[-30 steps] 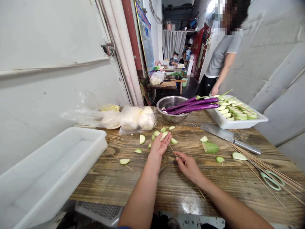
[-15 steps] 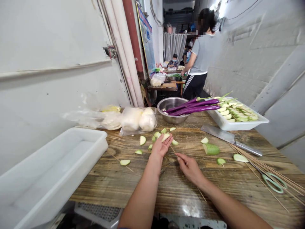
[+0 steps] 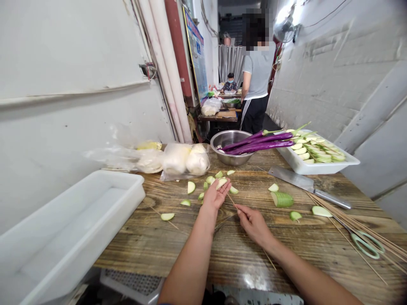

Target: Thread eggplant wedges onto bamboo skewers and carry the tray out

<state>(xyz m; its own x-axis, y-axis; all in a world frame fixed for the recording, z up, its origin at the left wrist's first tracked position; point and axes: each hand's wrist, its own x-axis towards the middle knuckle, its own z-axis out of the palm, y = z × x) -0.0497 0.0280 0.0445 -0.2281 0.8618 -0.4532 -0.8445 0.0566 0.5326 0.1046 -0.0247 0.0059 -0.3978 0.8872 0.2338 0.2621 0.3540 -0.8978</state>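
1 veg slice held in part-curled L hand | R hand pinching thin skewer

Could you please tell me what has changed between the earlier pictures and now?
The co-worker in grey shirt and black striped trousers has moved leftward, away from the filled white plastic tray. The left hand still holds a pale half-round slice, the right hand a thin wooden skewer.

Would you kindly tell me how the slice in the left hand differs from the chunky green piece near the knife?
The slice is smaller, the green piece larger. The slice shows mostly pale flesh, the green piece mostly green skin. The slice is in the left hand, the green piece lies on the table. Both show some pale cut flesh.
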